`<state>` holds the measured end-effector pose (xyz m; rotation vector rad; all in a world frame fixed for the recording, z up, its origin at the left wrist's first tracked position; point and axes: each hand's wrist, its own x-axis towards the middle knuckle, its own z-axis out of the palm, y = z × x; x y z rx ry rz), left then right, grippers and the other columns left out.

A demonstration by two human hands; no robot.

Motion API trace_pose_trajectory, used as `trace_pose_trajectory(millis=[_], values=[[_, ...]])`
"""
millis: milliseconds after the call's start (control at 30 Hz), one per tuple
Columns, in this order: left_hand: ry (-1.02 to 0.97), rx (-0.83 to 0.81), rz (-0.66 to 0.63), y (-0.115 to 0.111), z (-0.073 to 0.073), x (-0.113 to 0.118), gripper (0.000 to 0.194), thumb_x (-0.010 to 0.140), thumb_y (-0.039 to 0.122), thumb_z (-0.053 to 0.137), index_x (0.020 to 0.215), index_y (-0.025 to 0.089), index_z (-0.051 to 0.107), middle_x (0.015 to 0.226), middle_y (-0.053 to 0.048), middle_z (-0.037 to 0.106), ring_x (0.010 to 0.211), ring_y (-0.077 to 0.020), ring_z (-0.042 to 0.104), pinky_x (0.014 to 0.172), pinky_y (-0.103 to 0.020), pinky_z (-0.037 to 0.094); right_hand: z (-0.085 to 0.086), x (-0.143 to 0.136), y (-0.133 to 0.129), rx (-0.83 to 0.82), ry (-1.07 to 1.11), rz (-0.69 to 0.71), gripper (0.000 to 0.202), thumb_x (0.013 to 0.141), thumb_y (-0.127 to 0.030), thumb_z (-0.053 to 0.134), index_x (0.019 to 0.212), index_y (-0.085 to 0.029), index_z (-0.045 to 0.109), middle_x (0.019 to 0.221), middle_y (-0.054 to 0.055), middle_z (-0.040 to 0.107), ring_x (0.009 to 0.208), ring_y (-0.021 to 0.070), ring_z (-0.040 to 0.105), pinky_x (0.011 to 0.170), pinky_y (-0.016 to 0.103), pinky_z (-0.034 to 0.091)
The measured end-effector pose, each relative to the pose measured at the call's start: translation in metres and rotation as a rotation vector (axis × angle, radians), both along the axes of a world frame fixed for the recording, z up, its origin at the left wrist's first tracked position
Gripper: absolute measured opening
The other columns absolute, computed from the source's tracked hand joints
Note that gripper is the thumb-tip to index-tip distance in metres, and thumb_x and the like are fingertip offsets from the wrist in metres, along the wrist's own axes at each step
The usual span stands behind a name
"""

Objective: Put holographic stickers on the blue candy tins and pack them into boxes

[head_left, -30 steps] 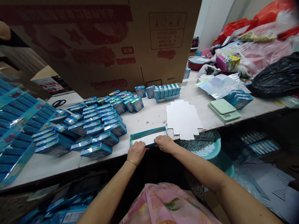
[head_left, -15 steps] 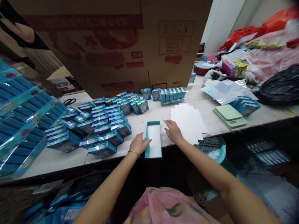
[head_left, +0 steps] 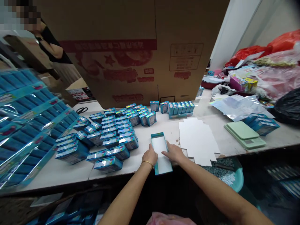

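Observation:
A shallow open box (head_left: 163, 162), blue-walled with a white inside, lies at the table's front edge, its near end jutting past it. My left hand (head_left: 150, 155) grips its left wall, thumb over the rim. On the opposite wall, my right hand (head_left: 174, 153) holds with the thumb inside and the fingers along the outside. Nothing lies inside the box. To the right of my right hand is a flat white cardboard blank (head_left: 198, 140). Many small blue packets (head_left: 107, 164) stand in rows to the left of my left hand.
A filled display tray (head_left: 181, 109) stands behind. Stacked trays (head_left: 30, 122) rise at the left. To the right are a green scale (head_left: 245, 134) and more blue packets (head_left: 262, 124). A large carton (head_left: 140, 62) blocks the back. Below the edge hangs a teal basin (head_left: 239, 178). A person (head_left: 55, 53) stands far left.
Both hands have closed in on the open box and now hold its sides; before, the right hand was apart from it. The box has turned slightly. The view has shifted.

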<state>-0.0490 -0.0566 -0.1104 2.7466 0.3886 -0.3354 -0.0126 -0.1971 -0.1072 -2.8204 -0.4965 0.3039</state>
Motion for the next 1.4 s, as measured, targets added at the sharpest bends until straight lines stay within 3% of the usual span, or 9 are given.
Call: trace_pose_trajectory(millis=[100, 233, 400, 567, 733, 900, 1033, 1200, 1400], values=[[-0.296, -0.105, -0.007, 0.017, 0.004, 0.006, 0.063, 0.079, 0.041, 0.039, 0.128, 0.005, 0.021, 0.106, -0.02, 0.056, 0.096, -0.0258, 0.056, 0.078, -0.037, 0.042, 0.013, 0.041, 0.004, 0.15, -0.182, 0.089, 0.061, 0.08, -0.047, 0.043, 0.13, -0.017, 0.029, 0.111, 0.012, 0.053, 0.101, 0.0237, 0.051, 0.079, 0.033, 0.041], [-0.644, -0.315, -0.052, 0.039, 0.016, 0.019, 0.052, 0.08, 0.037, 0.041, 0.124, 0.011, 0.032, 0.103, -0.013, 0.055, 0.095, -0.0205, 0.054, 0.08, -0.036, 0.044, 0.035, 0.121, 0.018, 0.251, -0.442, 0.091, 0.046, 0.084, -0.031, 0.04, 0.127, -0.014, 0.035, 0.123, 0.011, 0.045, 0.113, 0.0186, 0.04, 0.093, 0.03, 0.034], [-0.625, -0.481, -0.149, 0.052, 0.025, 0.019, 0.038, 0.08, 0.033, 0.041, 0.115, 0.018, 0.045, 0.109, -0.011, 0.053, 0.094, -0.0194, 0.055, 0.08, -0.037, 0.047, 0.059, 0.228, 0.031, -0.017, -0.567, 0.035, 0.049, 0.077, -0.006, 0.038, 0.126, -0.012, 0.038, 0.132, 0.012, 0.036, 0.124, 0.0215, 0.026, 0.102, 0.038, 0.019], [-0.479, -0.5, -0.051, 0.051, -0.004, 0.003, 0.052, 0.079, 0.035, 0.042, 0.127, 0.018, 0.032, 0.118, -0.012, 0.048, 0.1, -0.0207, 0.052, 0.081, -0.035, 0.046, 0.054, 0.298, 0.049, -0.297, -0.426, 0.032, 0.052, 0.075, -0.008, 0.044, 0.126, -0.015, 0.037, 0.13, 0.011, 0.04, 0.126, 0.0251, 0.021, 0.1, 0.052, 0.011], [-0.223, -0.533, 0.041, 0.036, -0.037, 0.0, 0.068, 0.076, 0.031, 0.042, 0.135, 0.012, 0.015, 0.117, -0.014, 0.05, 0.097, -0.0217, 0.055, 0.078, -0.031, 0.046, 0.055, 0.3, 0.055, -0.406, -0.53, 0.246, 0.021, 0.079, -0.013, 0.044, 0.094, -0.018, 0.059, 0.095, 0.007, 0.059, 0.095, 0.0215, 0.049, 0.1, 0.051, 0.006], [-0.189, -0.514, 0.07, 0.025, -0.039, 0.003, 0.065, 0.074, 0.017, 0.034, 0.136, 0.012, 0.013, 0.132, -0.014, 0.038, 0.111, -0.0206, 0.047, 0.088, -0.028, 0.039, 0.069, 0.282, 0.072, -0.374, -0.63, 0.44, 0.02, 0.077, -0.021, 0.052, 0.095, -0.015, 0.057, 0.094, 0.009, 0.057, 0.09, 0.0215, 0.05, 0.097, 0.041, 0.021], [-0.21, -0.529, 0.073, 0.026, -0.039, 0.002, 0.065, 0.074, 0.017, 0.034, 0.135, 0.009, 0.013, 0.133, -0.015, 0.035, 0.115, -0.0207, 0.043, 0.091, -0.029, 0.037, 0.066, 0.303, 0.099, -0.304, -0.556, 0.414, 0.032, 0.072, -0.025, 0.059, 0.102, -0.015, 0.055, 0.108, 0.012, 0.052, 0.098, 0.0247, 0.047, 0.088, 0.037, 0.033], [-0.3, -0.549, 0.09, 0.026, -0.036, 0.0, 0.063, 0.077, 0.023, 0.037, 0.134, 0.011, 0.015, 0.124, -0.015, 0.044, 0.104, -0.0202, 0.051, 0.086, -0.031, 0.041, 0.042, 0.333, 0.124, -0.228, -0.342, 0.3, 0.084, 0.055, -0.032, 0.072, 0.128, -0.019, 0.03, 0.132, 0.012, 0.03, 0.119, 0.0303, 0.029, 0.091, 0.04, 0.032], [-0.285, -0.682, 0.291, 0.04, -0.023, -0.021, 0.062, 0.079, 0.038, 0.04, 0.133, 0.016, 0.018, 0.091, -0.005, 0.053, 0.054, -0.0097, 0.052, 0.058, -0.027, 0.047, 0.022, 0.307, 0.108, -0.16, -0.478, 0.207, 0.068, 0.061, -0.035, 0.067, 0.116, -0.009, 0.039, 0.116, 0.015, 0.041, 0.109, 0.0308, 0.035, 0.092, 0.046, 0.028]])
